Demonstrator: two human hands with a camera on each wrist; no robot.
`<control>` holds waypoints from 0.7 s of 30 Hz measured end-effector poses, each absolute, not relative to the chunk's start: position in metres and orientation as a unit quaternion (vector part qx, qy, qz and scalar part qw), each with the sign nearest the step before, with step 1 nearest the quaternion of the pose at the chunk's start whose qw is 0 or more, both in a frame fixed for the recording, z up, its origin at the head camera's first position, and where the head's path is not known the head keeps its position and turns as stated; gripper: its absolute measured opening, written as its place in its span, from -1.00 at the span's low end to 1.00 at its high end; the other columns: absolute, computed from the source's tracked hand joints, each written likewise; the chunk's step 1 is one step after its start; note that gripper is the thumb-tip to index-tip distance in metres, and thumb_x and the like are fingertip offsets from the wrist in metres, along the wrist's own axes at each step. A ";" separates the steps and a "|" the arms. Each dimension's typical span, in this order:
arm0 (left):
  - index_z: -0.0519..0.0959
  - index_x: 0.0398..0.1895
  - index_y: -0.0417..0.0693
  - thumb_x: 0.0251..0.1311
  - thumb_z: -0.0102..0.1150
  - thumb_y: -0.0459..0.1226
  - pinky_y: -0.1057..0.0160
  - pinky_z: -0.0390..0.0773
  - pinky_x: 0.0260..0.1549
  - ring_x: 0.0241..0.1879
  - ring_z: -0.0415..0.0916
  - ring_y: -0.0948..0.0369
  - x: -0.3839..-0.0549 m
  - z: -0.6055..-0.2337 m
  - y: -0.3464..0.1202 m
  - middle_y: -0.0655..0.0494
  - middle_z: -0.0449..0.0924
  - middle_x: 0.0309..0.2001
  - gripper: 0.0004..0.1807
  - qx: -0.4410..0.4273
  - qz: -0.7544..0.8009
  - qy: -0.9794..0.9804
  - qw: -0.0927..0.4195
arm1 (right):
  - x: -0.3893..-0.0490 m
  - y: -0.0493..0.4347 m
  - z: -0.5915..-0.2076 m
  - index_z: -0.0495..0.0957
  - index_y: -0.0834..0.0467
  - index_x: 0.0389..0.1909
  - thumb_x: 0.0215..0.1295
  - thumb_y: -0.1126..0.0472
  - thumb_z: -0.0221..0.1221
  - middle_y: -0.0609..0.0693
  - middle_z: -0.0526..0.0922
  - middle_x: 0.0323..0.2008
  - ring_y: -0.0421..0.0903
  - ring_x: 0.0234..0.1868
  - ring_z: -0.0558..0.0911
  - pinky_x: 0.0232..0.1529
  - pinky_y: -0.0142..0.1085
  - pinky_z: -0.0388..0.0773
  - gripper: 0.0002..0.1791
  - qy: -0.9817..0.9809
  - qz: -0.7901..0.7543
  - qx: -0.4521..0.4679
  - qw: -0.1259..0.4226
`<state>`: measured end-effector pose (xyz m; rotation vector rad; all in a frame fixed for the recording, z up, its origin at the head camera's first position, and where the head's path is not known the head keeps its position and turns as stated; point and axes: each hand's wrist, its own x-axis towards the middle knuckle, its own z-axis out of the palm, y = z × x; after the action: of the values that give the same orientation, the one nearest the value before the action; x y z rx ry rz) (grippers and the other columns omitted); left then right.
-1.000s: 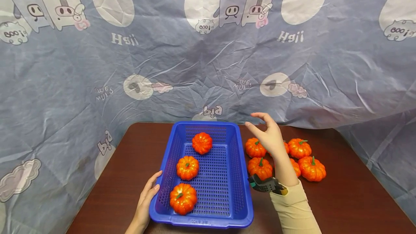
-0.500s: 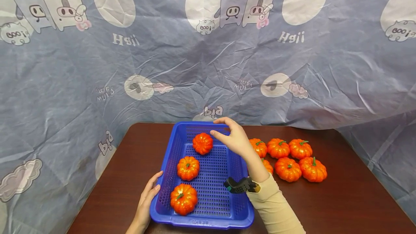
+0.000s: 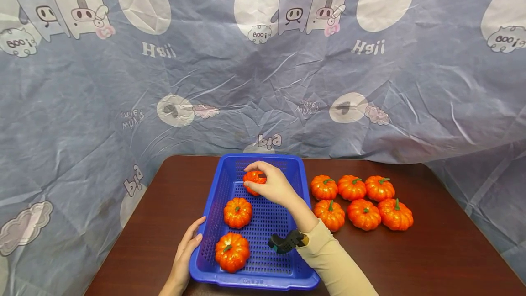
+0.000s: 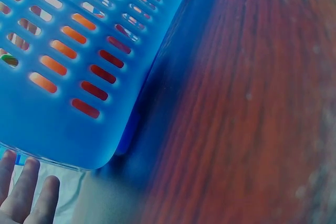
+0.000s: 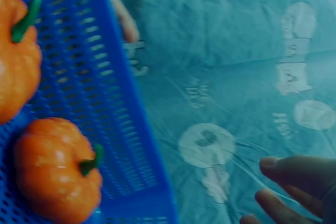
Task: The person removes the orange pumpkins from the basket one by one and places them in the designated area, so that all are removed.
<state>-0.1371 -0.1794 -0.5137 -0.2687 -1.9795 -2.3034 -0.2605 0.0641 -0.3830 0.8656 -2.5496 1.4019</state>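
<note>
A blue plastic basket (image 3: 269, 282) stands on the table with three small orange pumpkins in a loose line: a near pumpkin (image 3: 232, 252), a middle pumpkin (image 3: 238, 213) and a far pumpkin (image 3: 251, 189). My right hand (image 3: 273, 186) is over the far pumpkin, thumb and fingers spread apart and partly covering it in the head view. In the right wrist view the fingers (image 5: 299, 174) of that hand have a gap between them. My left hand (image 3: 183, 255) rests at the basket's left side, fingertips at the rim; its fingers (image 4: 23, 190) look straight in the left wrist view.
To the right of the basket, several more pumpkins (image 3: 364, 214) sit in two rows on the dark wooden table (image 3: 444, 250). A grey-blue printed cloth (image 3: 230, 81) hangs behind the table and along its sides.
My right hand has moved left from above the pumpkins on the table, across the basket's right rim, to the far pumpkin inside. The left hand and basket stay in place.
</note>
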 end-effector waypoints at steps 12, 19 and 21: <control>0.18 0.34 -0.22 0.39 -0.25 -0.29 0.37 0.39 0.02 0.18 0.30 0.34 -0.138 -0.515 -0.178 0.17 0.25 0.27 -0.53 -0.094 -0.749 -0.653 0.061 | -0.263 0.051 -0.408 0.56 0.09 -0.10 0.12 0.24 0.30 -0.02 0.61 -0.10 -0.06 -0.02 0.56 0.02 -0.15 0.46 -0.71 -0.846 0.412 0.339 0.001; 0.18 0.34 -0.23 0.40 -0.27 -0.29 0.34 0.41 0.01 0.16 0.32 0.32 -0.138 -0.515 -0.178 0.18 0.28 0.25 -0.53 -0.099 -0.751 -0.651 0.060 | -0.263 0.043 -0.422 0.61 0.08 -0.14 0.04 0.34 0.33 -0.08 0.65 -0.14 -0.18 -0.06 0.57 0.01 -0.23 0.47 -0.69 -0.850 0.363 0.379 -0.038; 0.18 0.34 -0.22 0.40 -0.27 -0.29 0.34 0.42 0.00 0.16 0.32 0.31 -0.138 -0.515 -0.178 0.16 0.27 0.26 -0.53 -0.094 -0.750 -0.652 0.060 | -0.264 0.042 -0.425 0.62 0.09 -0.14 0.03 0.34 0.33 -0.08 0.66 -0.15 -0.19 -0.07 0.58 -0.01 -0.22 0.48 -0.68 -0.852 0.352 0.385 -0.051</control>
<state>-0.1380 -0.1784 -0.5148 -0.2859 -1.9727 -2.2706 -0.2636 0.0417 -0.4250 1.2504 -2.7670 1.1436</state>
